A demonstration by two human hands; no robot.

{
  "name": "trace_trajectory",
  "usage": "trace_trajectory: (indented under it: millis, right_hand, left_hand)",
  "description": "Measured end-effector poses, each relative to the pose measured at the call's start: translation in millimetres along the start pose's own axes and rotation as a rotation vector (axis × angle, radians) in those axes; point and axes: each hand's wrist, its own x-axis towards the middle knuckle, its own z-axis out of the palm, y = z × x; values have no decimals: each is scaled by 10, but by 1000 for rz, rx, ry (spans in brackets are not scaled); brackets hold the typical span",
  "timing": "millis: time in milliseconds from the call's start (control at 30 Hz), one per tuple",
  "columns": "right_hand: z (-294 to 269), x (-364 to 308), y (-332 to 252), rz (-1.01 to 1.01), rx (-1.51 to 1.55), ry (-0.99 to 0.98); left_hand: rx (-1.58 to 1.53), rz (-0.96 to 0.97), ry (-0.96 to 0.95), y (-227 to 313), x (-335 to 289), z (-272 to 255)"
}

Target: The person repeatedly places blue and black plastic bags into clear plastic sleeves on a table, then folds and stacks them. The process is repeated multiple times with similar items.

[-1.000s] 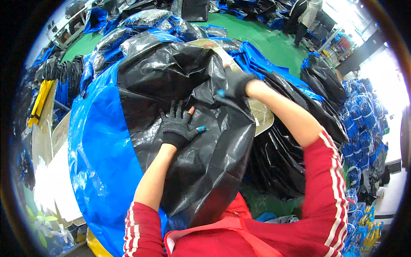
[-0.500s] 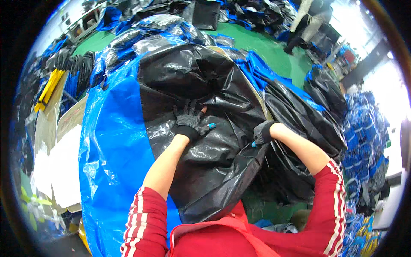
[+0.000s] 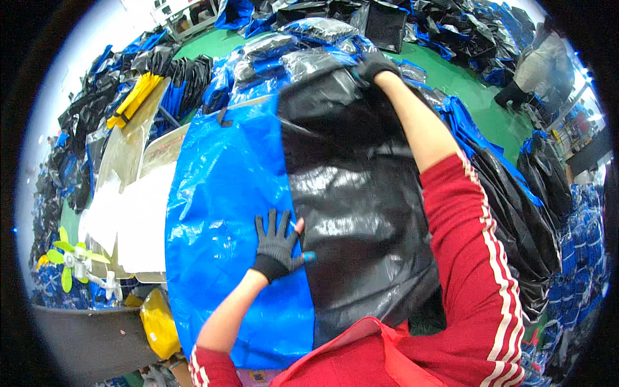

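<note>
A large glossy plastic sheet (image 3: 348,213), blue on the left and black on the right, is spread out in front of me. My left hand (image 3: 278,246), in a grey-and-black knit glove with some fingertips uncovered or blue, lies flat on the blue part beside the seam, fingers spread. My right arm reaches across to the far edge of the black part. There my right hand (image 3: 375,66), in a matching glove, has its fingers closed on the edge. Part of those fingers is hidden. A small black tab (image 3: 224,118) sits at the blue part's far left corner.
Beyond the sheet are stacked clear-wrapped bundles (image 3: 316,61). More black and blue sheets (image 3: 503,200) hang on the right. A green fan (image 3: 71,258), a yellow bag (image 3: 160,324) and a white board (image 3: 148,222) stand left. A person (image 3: 540,64) is at the far right.
My right hand has gone from the near right side to the far edge. My left hand has shifted from the black part to the blue. The crumpled black part now lies flatter.
</note>
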Motion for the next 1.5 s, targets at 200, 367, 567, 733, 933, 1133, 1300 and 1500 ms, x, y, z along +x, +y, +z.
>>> trace_trajectory:
  millis: [200,367,567,733,933,1133,1300,1500]
  right_hand:
    - [-407,-1821,-529,-721,-68,48]
    - [-394,-3486,131,237,383,-512]
    - [-774,-3983,471,-107,-409,-345]
    - [-787,-4002,654,-33,-111,192]
    - [-607,-4087,739,95,-107,34]
    - [-688,-4043,713,68,-221,-79]
    - [-580,-4045,620,0,-325,-76]
    - [-683,-3740,111,-29,-435,-14]
  left_hand:
    - [-76,27,127,-125,1070,356]
    - [-168,114,229,-19,1644,501]
    - [-424,101,110,-74,1914,459]
    - [-296,-58,642,-1023,847,43]
    - [-463,-609,1404,-2582,31,-193]
    - [-1223,-863,655,-3323,-91,-366]
    - [-1034,-722,724,-3513,27,-680]
    - [-148,-311,501,-1607,-3,14]
